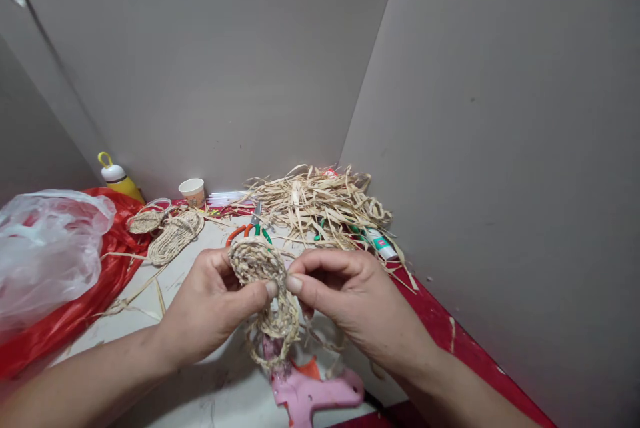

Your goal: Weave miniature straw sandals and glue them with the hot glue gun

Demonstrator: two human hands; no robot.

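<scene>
A braided straw sole-shaped piece (257,265), coiled and narrow at its waist, is held up in the middle of the head view. My left hand (215,301) grips its left side, thumb lying across the front. At its right edge, my right hand (340,295) pinches the straw between thumb and forefinger. A loop of straw cord (273,355) hangs below the piece. Under it, a pink glue gun (315,391) lies on the white board, its nozzle end partly hidden by the straw. Scissors (250,231) with orange and green handles lie just behind my hands.
Dry straw strips (315,201) are heaped at the back, beside a white and green tube (381,245). Coiled straw soles (175,238), a paper cup (193,192) and a yellow bottle (123,181) stand back left. Plastic bags (55,248) cover the left side. Grey panels (225,68) enclose the table.
</scene>
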